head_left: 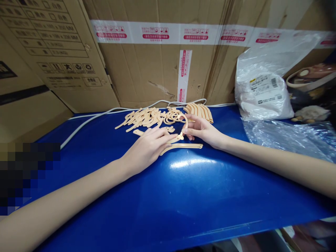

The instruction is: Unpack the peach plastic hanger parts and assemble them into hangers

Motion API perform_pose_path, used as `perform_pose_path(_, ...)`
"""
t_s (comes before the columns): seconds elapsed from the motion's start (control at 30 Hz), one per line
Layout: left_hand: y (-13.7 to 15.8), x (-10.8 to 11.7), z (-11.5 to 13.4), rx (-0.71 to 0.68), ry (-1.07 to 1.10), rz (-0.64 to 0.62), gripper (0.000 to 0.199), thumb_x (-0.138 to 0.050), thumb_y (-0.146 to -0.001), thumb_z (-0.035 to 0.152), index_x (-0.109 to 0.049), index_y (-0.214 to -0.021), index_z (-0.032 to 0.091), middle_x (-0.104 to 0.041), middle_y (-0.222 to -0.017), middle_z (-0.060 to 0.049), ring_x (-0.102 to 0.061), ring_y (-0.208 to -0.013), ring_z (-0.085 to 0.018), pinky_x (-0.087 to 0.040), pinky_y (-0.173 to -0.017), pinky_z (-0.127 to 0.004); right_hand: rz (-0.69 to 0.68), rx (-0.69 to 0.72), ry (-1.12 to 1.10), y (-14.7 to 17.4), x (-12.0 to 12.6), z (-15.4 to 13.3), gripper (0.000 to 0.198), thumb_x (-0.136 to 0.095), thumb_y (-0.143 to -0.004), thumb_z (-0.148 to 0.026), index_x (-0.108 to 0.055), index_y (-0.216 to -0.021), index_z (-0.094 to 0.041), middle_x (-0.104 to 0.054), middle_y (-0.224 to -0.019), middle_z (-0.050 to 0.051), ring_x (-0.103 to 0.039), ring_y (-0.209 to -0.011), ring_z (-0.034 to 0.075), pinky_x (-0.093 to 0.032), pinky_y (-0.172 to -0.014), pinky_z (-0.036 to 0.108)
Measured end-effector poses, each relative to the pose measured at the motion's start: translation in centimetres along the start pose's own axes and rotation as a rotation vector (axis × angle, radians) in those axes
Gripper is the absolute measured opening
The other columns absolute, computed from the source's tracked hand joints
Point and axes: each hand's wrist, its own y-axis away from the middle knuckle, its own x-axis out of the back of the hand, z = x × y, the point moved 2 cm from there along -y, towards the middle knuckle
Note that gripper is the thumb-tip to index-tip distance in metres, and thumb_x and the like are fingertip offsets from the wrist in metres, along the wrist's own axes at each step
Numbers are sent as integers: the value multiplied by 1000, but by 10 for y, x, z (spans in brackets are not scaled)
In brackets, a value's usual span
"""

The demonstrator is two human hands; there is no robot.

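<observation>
A: ok so what have we got in each hand here?

B: Our right hand has the hook pinched between thumb and fingers. Our left hand is gripping a flat strip, fingers over the top of it. The hook's lower end meets the strip's right end, but we can't tell if they're actually joined.

A: And where on the table are we?

B: Way closer to the back edge than the front one. A second strip lies just on the front-edge side of our left fingers. Can't tell if we're touching it.

A: What's behind our hands?

B: A messy pile of pale pieces near the back edge, with a neat stack of curved ones just right of it. White cable runs along that edge too, cardboard standing behind.

A: And the back right corner?

B: White plastic bag with a label, and clear film spread in front of it, toward the right edge.
</observation>
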Motion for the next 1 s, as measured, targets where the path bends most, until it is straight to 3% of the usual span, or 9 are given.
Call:
perform_pose_path(0.33,-1,-1,1,15,-6,-6,31,-42,-100,24,-57,-127,18,-64,-102,-7,-55,-95,-19,-44,-82,-34,37,53,55,1,0,-1,47,-68,-81,-26,-42,-119,-18,-60,-76,-4,-51,-56,8,-40,-53,25)
perform_pose_path(1.0,-4,0,5,-10,-184,-40,34,-37,-101,26,-61,-124,15,-66,-102,-8,-56,-90,-21,-41,-76,-34,11,140,99,3,-2,-3,57,-63,-85,-23,-43,-138,-19,-57,-78,-3,-52,-61,10,-47,-59,28)
